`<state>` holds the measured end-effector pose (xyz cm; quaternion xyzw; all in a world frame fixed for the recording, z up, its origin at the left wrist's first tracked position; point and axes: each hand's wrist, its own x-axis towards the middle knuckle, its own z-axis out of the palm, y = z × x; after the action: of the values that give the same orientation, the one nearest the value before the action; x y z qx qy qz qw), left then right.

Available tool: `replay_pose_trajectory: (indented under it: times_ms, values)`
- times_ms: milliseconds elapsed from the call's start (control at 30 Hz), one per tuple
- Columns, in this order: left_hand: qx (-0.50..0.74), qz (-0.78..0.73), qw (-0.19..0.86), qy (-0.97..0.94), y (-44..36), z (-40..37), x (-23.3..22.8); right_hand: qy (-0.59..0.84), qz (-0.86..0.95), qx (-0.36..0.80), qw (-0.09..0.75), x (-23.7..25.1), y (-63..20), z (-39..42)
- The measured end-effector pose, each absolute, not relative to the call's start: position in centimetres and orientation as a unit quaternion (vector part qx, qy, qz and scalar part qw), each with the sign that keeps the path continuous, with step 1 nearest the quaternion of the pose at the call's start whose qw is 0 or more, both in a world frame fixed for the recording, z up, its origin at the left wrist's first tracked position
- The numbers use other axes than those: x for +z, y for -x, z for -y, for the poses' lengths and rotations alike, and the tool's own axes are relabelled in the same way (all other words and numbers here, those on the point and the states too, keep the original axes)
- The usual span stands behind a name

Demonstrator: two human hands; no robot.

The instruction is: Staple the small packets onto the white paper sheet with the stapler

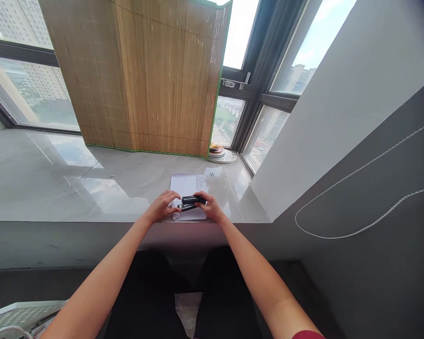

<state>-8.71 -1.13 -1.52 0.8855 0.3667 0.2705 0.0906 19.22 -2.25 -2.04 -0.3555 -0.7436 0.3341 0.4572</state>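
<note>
Head view. A black stapler (192, 202) lies over a stack of white paper (188, 184) near the front edge of the grey stone worktop (38, 183). The right hand (212, 207) is on the stapler, grip clamped round its right end. The left hand (164, 206) rests on the left edge of the paper, fingers (167, 197) spread flat, their tips just beside the stapler's left end; whether they touch it cannot be told. A folded bamboo screen (144, 75) stands upright behind the paper, against the windows. A small pile of plates (217, 150) sits at the screen's right foot. A beaded cord (356, 197) loops across the dark wall on the right.
</note>
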Motion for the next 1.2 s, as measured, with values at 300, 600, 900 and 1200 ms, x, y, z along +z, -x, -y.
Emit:
replay_pose_trajectory:
  times_ms: [300, 600, 900, 1200]
  values:
    - [0.207, -0.401, 0.097, -0.887, 8.6, 0.4, -2.8, 0.462, 0.657, 0.257, 0.538, -2.4, -22.5, 2.8]
    - [0.216, -0.407, 0.111, -0.881, 8.4, 0.5, -2.6, 0.546, 0.641, 0.181, 0.507, -2.8, -31.0, 4.2]
    - [0.179, -0.393, 0.123, -0.894, 8.5, 1.5, -0.9, 0.506, 0.698, 0.212, 0.46, -2.6, -29.1, 2.0]
    - [0.213, -0.391, 0.06, -0.893, 2.3, 1.7, 0.5, 0.493, 0.798, 0.042, 0.344, -2.6, -28.0, 2.7]
